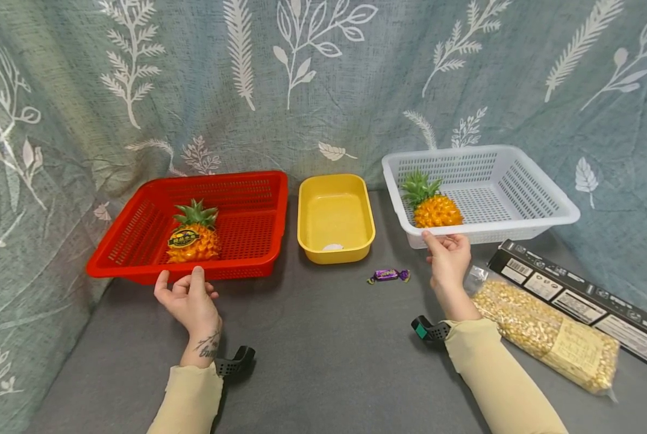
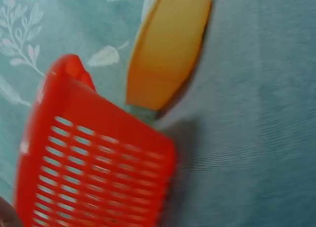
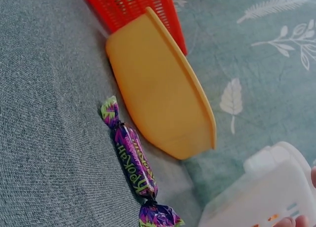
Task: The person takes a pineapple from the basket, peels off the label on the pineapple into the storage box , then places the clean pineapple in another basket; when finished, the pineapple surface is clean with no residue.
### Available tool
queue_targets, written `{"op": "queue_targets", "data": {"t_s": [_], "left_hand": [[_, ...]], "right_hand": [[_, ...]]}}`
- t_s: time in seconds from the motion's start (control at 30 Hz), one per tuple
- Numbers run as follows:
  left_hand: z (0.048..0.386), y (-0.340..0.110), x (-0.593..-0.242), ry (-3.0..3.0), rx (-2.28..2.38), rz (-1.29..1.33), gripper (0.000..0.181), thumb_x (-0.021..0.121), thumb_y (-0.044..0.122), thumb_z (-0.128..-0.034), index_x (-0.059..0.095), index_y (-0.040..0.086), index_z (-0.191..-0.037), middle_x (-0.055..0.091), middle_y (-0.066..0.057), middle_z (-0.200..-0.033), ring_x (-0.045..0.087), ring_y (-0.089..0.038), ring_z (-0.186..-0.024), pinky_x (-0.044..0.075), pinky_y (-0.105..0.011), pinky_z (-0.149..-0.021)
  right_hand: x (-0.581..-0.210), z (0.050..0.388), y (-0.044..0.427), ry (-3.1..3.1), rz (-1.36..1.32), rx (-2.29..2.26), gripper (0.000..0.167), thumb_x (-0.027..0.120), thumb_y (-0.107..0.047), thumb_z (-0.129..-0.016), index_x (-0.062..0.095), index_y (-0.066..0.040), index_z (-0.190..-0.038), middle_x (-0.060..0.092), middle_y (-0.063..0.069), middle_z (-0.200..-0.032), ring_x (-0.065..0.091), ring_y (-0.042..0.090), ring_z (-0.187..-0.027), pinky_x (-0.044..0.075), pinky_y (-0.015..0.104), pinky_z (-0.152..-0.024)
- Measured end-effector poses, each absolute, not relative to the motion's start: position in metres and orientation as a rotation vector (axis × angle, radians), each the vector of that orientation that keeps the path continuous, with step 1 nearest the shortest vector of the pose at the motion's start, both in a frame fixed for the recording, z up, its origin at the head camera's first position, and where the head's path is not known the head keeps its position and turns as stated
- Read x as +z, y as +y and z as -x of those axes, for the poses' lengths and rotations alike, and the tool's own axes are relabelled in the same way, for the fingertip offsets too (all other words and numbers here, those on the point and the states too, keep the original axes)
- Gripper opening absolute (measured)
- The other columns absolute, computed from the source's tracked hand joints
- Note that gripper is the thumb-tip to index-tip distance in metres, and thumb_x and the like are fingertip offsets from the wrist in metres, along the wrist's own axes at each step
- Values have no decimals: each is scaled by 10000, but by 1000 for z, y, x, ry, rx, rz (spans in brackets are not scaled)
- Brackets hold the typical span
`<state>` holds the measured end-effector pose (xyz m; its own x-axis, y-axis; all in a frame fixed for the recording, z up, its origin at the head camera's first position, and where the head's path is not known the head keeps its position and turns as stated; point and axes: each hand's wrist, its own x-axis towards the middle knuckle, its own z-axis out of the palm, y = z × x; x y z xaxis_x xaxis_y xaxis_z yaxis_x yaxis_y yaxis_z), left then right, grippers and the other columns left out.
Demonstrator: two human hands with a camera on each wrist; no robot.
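Observation:
A red basket (image 1: 247,270) at the left holds a toy pineapple (image 1: 193,241) with a dark label. My left hand (image 1: 190,307) is at its front rim, fingers loosely spread, two fingertips against the rim. At the right, a white basket (image 1: 518,226) holds another toy pineapple (image 1: 437,211). My right hand (image 1: 449,268) pinches that basket's front rim near its left corner; fingertips (image 3: 286,222) show beside the basket (image 3: 266,187) in the right wrist view. In the left wrist view, only a bit of finger (image 2: 7,214) appears beside the red basket (image 2: 98,158).
Between the baskets stands a yellow tub (image 1: 337,256) with a small white thing inside. A purple-wrapped candy (image 1: 387,275) lies in front, left of my right hand. A bag of corn kernels (image 1: 540,325) and a long black box (image 1: 578,295) lie at the right. A patterned curtain (image 1: 323,72) hangs behind.

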<state>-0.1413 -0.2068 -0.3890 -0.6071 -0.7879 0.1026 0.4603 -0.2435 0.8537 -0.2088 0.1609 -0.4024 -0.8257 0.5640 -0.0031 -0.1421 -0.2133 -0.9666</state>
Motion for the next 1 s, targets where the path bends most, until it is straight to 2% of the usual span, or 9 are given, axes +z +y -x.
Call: {"op": "queue_targets", "data": {"t_s": [0.23, 0.33, 0.5, 0.6, 0.7, 0.8, 0.9, 1.0], "left_hand": [[150, -212, -351, -1184, -1885, -107, 536, 652, -83, -741, 391, 23, -1198, 481, -38, -695, 423, -99, -424, 380, -158, -414], [161, -221, -333, -1254, -1840, -76, 556, 661, -73, -729, 409, 27, -1214, 498, -39, -726, 467, -96, -514, 406, -170, -494], [181, -240, -314, -1510, -1670, -194, 547, 679, 32, -768, 430, 56, -1255, 496, 7, -804, 500, -90, -668, 423, -198, -673], [190, -249, -311, -1707, -1555, -334, 570, 687, 145, -791, 422, 110, -1294, 469, 62, -890, 473, -57, -716, 401, -199, -725], [198, -257, -313, -1892, -1432, -478, 612, 688, 279, -795, 407, 160, -1326, 438, 87, -1017, 421, -41, -840, 353, -207, -794], [204, -265, -319, -2043, -1336, -593, 672, 667, 384, -792, 371, 172, -1358, 436, -8, -1203, 415, -133, -1040, 333, -287, -903], [206, -272, -322, -2196, -1297, -681, 766, 632, 469, -793, 295, 168, -1412, 338, -97, -1393, 343, -249, -1241, 303, -402, -1013], [206, -277, -319, -2350, -1304, -728, 868, 597, 541, -790, 194, 162, -1458, 232, -114, -1477, 263, -325, -1321, 254, -488, -1062]], "right_hand": [[-401, 209, 161, -1618, 506, 2073, 348, 706, -45, -780, 421, -177, -929, 536, -114, -602, 494, 43, -499, 399, 150, -419], [-401, 208, 162, -1632, 515, 2065, 351, 710, -59, -782, 419, -182, -934, 533, -111, -612, 496, 50, -504, 404, 153, -424], [-401, 208, 163, -1641, 514, 2064, 353, 707, -59, -785, 414, -181, -940, 538, -113, -615, 494, 41, -500, 405, 154, -424], [-401, 208, 163, -1634, 510, 2071, 354, 704, -52, -786, 412, -178, -942, 542, -115, -613, 491, 34, -493, 401, 149, -420], [-401, 207, 163, -1631, 514, 2077, 357, 703, -51, -786, 409, -178, -945, 542, -116, -612, 490, 32, -491, 397, 147, -417], [-401, 207, 163, -1639, 519, 2077, 359, 705, -53, -785, 409, -177, -944, 540, -115, -609, 492, 35, -491, 398, 148, -416], [-401, 208, 162, -1643, 520, 2077, 361, 708, -53, -782, 409, -177, -942, 539, -115, -606, 493, 33, -490, 399, 149, -414], [-401, 208, 162, -1636, 519, 2080, 361, 707, -52, -783, 406, -175, -940, 538, -115, -606, 493, 28, -488, 399, 147, -412]]}}
